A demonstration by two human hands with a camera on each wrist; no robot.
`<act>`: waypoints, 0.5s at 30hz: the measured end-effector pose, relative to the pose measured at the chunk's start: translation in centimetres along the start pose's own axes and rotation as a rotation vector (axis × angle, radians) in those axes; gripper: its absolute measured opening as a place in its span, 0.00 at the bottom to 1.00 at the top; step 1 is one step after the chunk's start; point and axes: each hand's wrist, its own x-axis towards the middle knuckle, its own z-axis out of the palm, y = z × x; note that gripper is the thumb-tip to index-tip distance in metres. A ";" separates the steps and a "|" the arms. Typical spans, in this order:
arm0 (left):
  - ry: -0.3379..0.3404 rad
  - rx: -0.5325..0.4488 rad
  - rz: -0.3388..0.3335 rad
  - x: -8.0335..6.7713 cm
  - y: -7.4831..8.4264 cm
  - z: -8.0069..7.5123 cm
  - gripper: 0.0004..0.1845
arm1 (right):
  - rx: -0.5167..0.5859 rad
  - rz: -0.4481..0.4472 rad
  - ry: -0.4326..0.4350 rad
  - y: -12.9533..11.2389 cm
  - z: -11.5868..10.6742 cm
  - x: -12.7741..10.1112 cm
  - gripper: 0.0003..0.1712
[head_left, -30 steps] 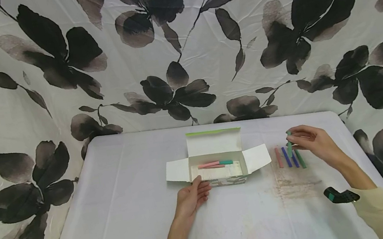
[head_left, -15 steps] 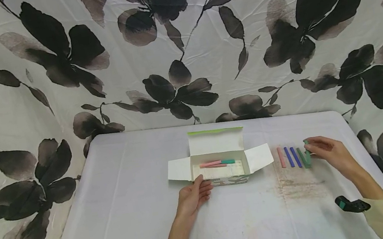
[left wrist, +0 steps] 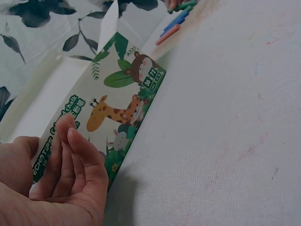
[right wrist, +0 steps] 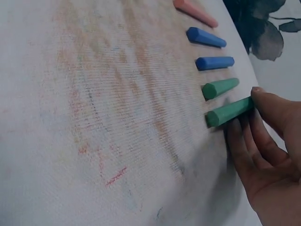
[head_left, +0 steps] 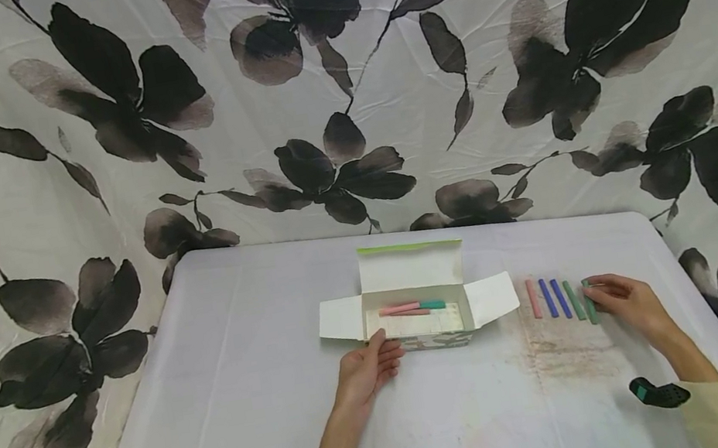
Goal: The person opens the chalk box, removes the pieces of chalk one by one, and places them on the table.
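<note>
An open chalk box (head_left: 411, 269) with a giraffe print (left wrist: 123, 109) stands mid-table, with a pink and a teal chalk (head_left: 412, 307) inside. My left hand (head_left: 369, 364) rests with straight fingers (left wrist: 77, 155) against its front wall. To the right of the box lies a row of chalks: pink (head_left: 533, 298), two blue (head_left: 553, 298), and green (head_left: 574, 299). My right hand (head_left: 620, 294) pinches a second green chalk (right wrist: 229, 112) by its far end, thumb (right wrist: 270, 103) on top. The chalk sits low at the right end of the row (head_left: 588, 301).
The white table (head_left: 252, 397) carries a brownish chalk smear (head_left: 562, 348) in front of the row. Its right edge (head_left: 695, 296) is close to my right hand. A flower-print cloth (head_left: 340, 102) hangs behind and at both sides.
My right hand brought the green chalk from above the row down to its right end, beside the other green one. My left hand stayed at the box.
</note>
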 end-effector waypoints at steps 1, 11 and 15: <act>-0.001 0.002 -0.001 0.0 0.0 0.0 0.27 | -0.003 -0.001 0.004 0.2 0.1 0.0 0.33; -0.014 0.015 0.005 0.2 -0.3 -0.1 0.26 | -0.230 -0.052 0.100 0.3 1.0 0.7 0.25; -0.015 0.017 0.010 0.2 -0.3 -0.3 0.27 | -0.229 -0.058 0.105 -0.3 1.1 0.7 0.23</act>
